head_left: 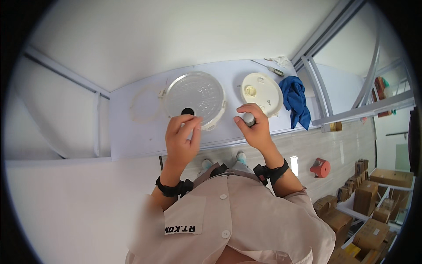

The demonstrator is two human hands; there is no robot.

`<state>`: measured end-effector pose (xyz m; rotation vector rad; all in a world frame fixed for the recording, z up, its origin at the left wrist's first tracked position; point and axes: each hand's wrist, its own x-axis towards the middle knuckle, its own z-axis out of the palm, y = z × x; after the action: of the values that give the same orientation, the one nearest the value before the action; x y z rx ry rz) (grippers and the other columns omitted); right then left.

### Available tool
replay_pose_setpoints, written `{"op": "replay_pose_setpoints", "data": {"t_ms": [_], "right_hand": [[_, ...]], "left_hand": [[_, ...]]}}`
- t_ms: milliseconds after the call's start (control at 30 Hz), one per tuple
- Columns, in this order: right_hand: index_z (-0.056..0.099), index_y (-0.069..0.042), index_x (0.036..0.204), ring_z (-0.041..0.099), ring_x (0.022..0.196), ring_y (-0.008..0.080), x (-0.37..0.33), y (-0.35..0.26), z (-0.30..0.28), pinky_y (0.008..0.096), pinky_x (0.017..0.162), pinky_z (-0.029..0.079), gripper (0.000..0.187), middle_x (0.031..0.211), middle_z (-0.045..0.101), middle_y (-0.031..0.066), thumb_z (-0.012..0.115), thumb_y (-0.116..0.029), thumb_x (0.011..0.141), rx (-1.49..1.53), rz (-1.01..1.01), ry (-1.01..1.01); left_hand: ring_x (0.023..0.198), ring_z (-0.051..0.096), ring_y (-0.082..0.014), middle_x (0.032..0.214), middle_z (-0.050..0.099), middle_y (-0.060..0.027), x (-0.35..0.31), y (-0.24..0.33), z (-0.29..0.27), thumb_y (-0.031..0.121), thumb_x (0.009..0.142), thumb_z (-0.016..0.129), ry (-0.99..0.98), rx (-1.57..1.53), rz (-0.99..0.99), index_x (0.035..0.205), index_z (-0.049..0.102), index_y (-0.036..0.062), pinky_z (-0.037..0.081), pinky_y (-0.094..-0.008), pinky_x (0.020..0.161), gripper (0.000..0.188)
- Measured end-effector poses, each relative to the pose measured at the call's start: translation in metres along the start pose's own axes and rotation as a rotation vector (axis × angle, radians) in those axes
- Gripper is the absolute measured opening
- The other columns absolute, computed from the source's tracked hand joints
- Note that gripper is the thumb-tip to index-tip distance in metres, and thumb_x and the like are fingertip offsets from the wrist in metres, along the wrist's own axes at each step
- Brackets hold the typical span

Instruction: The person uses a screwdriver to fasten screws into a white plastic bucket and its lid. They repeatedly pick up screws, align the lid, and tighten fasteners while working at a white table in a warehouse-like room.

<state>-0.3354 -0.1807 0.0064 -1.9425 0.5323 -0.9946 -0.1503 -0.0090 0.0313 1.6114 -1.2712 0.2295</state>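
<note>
My left hand [182, 138] is over the near edge of a round disc [195, 94] with a clear, rippled face and a white rim with tabs. Its thumb and fingers are pinched together; what they hold, if anything, cannot be made out. A black round piece [187, 111] shows just beyond its knuckles, partly covered by them. My right hand [257, 130] is closed around a small grey cylinder [249, 119], its round end facing up. Beyond that hand lies a cream-white round plate [266, 94] with a raised round fitting [250, 91] on it.
A blue cloth [295, 101] hangs over the right front edge of the white table [136, 127]. A screwdriver [274, 70] lies at the back right, near crumpled white material [281, 60]. A red stool [320, 167] stands on the floor, with cardboard boxes [367, 198] on shelving at right.
</note>
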Motion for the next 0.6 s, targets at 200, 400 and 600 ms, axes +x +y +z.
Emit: {"op": "replay_pose_setpoints", "data": {"t_ms": [200,400,600], "right_hand": [[0.071,-0.004,0.108,0.069,0.092,0.0148,-0.016,0.027,-0.077,0.0293,0.082,0.055,0.018,0.098,0.074,0.0053,0.082,-0.001,0.093,0.042,0.185,0.174],[0.072,-0.004,0.108,0.066,0.089,0.0112,-0.029,0.052,-0.162,0.0276,0.082,0.054,0.018,0.099,0.074,0.0034,0.083,-0.004,0.093,0.017,0.315,0.274],[0.073,-0.004,0.109,0.063,0.086,0.0098,-0.034,0.076,-0.219,0.027,0.079,0.052,0.018,0.098,0.073,0.0023,0.083,-0.005,0.095,0.05,0.321,0.207]], "left_hand": [[0.087,0.067,-0.027,0.099,0.071,-0.0068,0.017,0.037,0.074,-0.002,0.088,0.079,-0.166,-0.167,0.082,0.105,0.08,0.0059,0.054,-0.0382,0.074,0.019],[0.089,0.067,-0.0287,0.098,0.071,-0.0062,0.032,0.049,0.166,0.006,0.089,0.08,-0.316,-0.127,0.06,0.106,0.08,0.0076,0.055,-0.0412,0.079,0.017],[0.092,0.067,-0.0297,0.096,0.07,-0.0046,0.019,0.039,0.258,0.011,0.088,0.081,-0.497,0.064,0.023,0.104,0.081,0.0116,0.056,-0.0432,0.082,0.016]]}}
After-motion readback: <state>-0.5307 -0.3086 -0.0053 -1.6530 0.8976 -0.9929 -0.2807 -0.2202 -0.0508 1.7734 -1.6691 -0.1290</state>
